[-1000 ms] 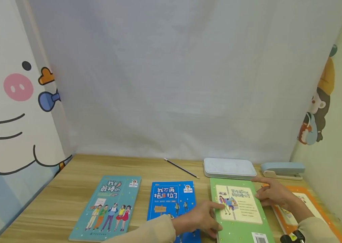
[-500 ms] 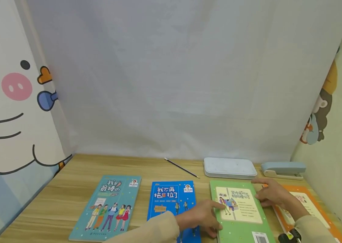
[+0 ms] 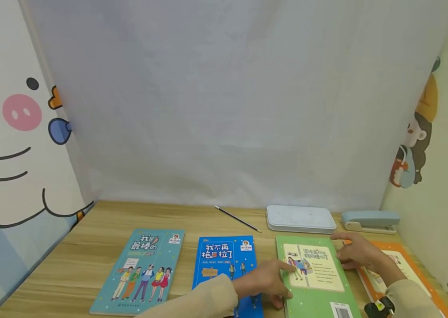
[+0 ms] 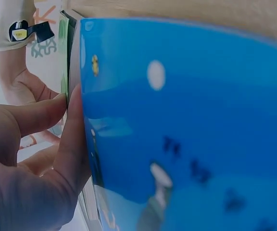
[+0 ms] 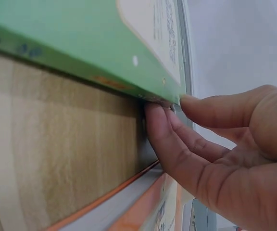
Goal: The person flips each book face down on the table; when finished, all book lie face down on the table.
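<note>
Green book (image 3: 315, 282) unmoved, both hands still gripping its edges.

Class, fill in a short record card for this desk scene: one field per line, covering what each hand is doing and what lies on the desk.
Left hand: fingers grip left edge of green paperback book
Right hand: fingers grip the green book's right edge
Left of green book: blue paperback book, teal paperback book
Right of green book: orange-bordered book
Back of wooden desk: black pencil, pale blue flat case, pale blue stapler
</note>
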A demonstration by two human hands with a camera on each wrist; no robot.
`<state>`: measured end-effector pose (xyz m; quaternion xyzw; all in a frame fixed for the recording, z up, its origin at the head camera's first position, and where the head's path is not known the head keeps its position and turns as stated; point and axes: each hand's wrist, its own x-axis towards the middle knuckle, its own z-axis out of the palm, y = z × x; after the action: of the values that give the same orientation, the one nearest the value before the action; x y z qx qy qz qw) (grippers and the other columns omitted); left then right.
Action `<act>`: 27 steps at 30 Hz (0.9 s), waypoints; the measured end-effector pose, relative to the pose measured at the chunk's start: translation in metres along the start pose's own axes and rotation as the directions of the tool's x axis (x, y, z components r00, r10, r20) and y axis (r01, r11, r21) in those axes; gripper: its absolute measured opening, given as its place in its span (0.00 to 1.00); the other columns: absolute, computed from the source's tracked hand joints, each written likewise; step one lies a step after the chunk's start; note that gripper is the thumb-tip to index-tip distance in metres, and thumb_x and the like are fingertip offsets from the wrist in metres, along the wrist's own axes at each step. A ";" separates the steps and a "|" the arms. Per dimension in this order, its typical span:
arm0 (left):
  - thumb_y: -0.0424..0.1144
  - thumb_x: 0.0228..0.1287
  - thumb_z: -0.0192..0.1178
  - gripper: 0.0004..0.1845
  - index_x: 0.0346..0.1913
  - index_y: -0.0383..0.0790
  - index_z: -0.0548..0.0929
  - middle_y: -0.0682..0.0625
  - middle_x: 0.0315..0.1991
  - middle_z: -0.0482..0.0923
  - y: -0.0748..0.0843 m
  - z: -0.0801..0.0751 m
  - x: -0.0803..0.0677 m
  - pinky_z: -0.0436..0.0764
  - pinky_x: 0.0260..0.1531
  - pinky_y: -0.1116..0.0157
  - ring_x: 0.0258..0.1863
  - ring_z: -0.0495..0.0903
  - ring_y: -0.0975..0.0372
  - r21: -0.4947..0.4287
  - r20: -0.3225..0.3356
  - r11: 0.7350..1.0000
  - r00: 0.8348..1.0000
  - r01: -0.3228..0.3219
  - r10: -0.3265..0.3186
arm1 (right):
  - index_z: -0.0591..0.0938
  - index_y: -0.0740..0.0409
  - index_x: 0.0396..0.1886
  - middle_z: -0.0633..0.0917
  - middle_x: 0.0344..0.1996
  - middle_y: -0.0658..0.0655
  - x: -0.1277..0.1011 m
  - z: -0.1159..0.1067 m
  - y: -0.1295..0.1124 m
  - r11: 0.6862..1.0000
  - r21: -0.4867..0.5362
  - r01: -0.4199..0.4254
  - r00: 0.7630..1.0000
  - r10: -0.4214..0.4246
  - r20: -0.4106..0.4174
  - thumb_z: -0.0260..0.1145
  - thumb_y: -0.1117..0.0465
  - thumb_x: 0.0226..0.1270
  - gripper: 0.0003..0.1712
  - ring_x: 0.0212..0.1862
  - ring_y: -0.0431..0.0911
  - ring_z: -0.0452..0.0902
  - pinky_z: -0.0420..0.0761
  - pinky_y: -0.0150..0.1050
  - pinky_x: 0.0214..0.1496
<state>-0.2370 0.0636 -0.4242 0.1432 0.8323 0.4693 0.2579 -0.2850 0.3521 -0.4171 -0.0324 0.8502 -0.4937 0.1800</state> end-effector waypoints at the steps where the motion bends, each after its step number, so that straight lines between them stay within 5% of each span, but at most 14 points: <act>1: 0.20 0.49 0.72 0.33 0.62 0.42 0.82 0.32 0.47 0.79 0.000 0.000 0.000 0.84 0.17 0.64 0.19 0.85 0.51 0.009 0.002 1.000 1.000 0.003 -0.003 | 0.54 0.81 0.71 0.84 0.27 0.55 0.000 0.000 0.000 1.000 -0.003 0.002 1.000 -0.002 -0.004 0.59 0.75 0.63 0.39 0.31 0.42 0.80 0.86 0.38 0.32; 9: 0.20 0.50 0.72 0.33 0.62 0.43 0.81 0.31 0.50 0.78 0.002 -0.001 0.000 0.84 0.18 0.65 0.20 0.86 0.51 0.030 0.014 1.000 1.000 0.008 -0.008 | 0.56 0.84 0.68 0.88 0.39 0.62 -0.003 -0.001 -0.002 1.000 -0.003 0.013 1.000 -0.013 -0.008 0.58 0.75 0.66 0.35 0.37 0.47 0.86 0.88 0.43 0.37; 21: 0.25 0.51 0.73 0.33 0.63 0.48 0.81 0.29 0.50 0.78 0.005 -0.005 0.000 0.85 0.19 0.65 0.21 0.86 0.52 0.110 0.030 0.993 0.999 0.036 -0.039 | 0.56 0.82 0.68 0.81 0.29 0.58 -0.005 -0.004 -0.010 0.999 -0.029 0.019 1.000 -0.020 -0.024 0.58 0.75 0.64 0.35 0.34 0.45 0.82 0.88 0.40 0.35; 27: 0.28 0.52 0.74 0.35 0.65 0.49 0.79 0.32 0.41 0.84 0.005 -0.014 -0.004 0.84 0.19 0.64 0.19 0.86 0.54 0.143 0.022 0.990 1.000 -0.014 0.011 | 0.58 0.83 0.68 0.83 0.35 0.60 -0.006 -0.008 -0.017 0.996 -0.052 0.069 0.997 -0.071 -0.036 0.59 0.69 0.72 0.33 0.36 0.45 0.82 0.87 0.39 0.38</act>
<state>-0.2416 0.0542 -0.4126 0.1716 0.8601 0.4086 0.2526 -0.2836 0.3514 -0.3978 -0.0575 0.8641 -0.4784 0.1455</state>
